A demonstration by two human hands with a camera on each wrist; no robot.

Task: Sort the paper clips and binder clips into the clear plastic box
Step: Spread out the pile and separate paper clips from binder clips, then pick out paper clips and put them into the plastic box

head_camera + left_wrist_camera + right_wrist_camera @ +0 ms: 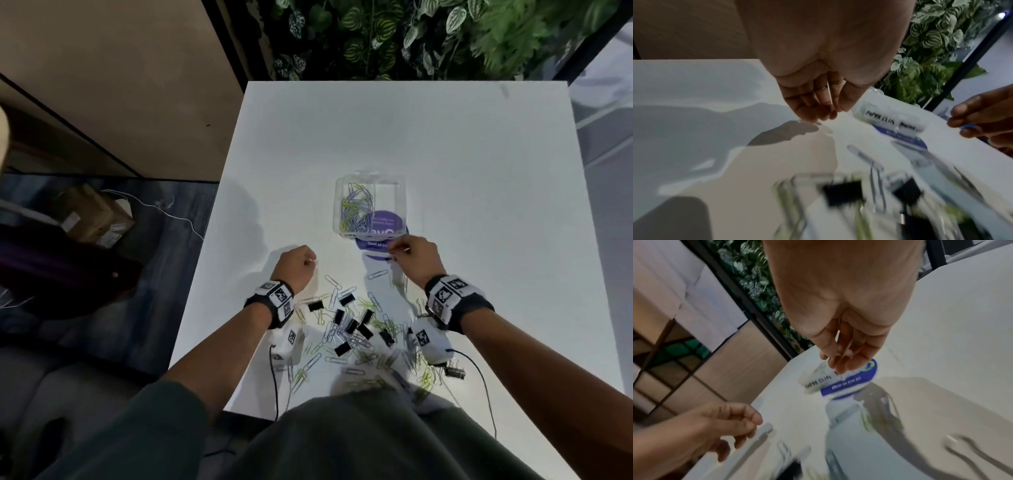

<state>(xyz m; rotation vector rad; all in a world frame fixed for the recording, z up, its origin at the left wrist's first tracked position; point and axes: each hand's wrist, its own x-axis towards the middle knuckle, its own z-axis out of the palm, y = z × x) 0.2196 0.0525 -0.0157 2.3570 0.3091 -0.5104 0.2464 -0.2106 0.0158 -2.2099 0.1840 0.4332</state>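
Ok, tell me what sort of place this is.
Probably an office or a staged indoor workspace: a plain white table, a wall of leafy plants behind it, and cardboard boxes on the floor beside it.

Clear plastic box (371,205): transparent, glossy, with a purple printed paper label (383,228) under it. Paper clips (356,337): thin wire, coated pale lilac, yellow-green and white, slight sheen. Binder clips (342,348): black matt bodies, shiny metal wire handles. Table (445,164): smooth white matt top. Wrist bands (474,308): dark cloth.
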